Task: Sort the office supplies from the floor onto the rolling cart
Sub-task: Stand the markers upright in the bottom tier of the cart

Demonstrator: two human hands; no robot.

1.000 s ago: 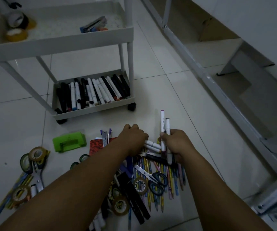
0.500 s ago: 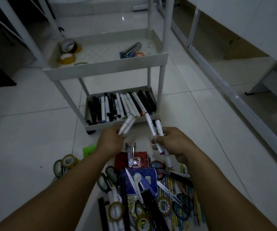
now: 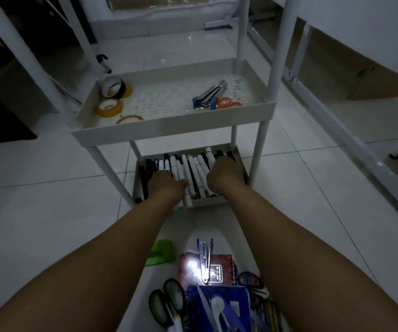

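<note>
Both hands down in bottom cart tray [image 3: 207,202], laying markers alongside rest so row stays parallel. Left hand [image 3: 167,185] curled round white markers [image 3: 185,188]. Right hand [image 3: 226,174] knuckles-up over row; grip unreadable. Unsorted scissors [image 3: 167,301], notebooks behind wrists.

Cart [image 3: 169,130] white, middle tray floor dotted with perforations. Markers [image 3: 194,171] in bottom tray: black and white mix. Tape rolls [image 3: 109,107]: yellow, one black-and-white. Stapler [image 3: 208,94] blue with silver top; scissors handles [image 3: 226,103] orange. On white tiled floor [image 3: 37,212]: green hole punch [image 3: 161,254], red patterned notebook [image 3: 219,269], blue notebook [image 3: 219,305], black-handled scissors [image 3: 167,300].
</note>
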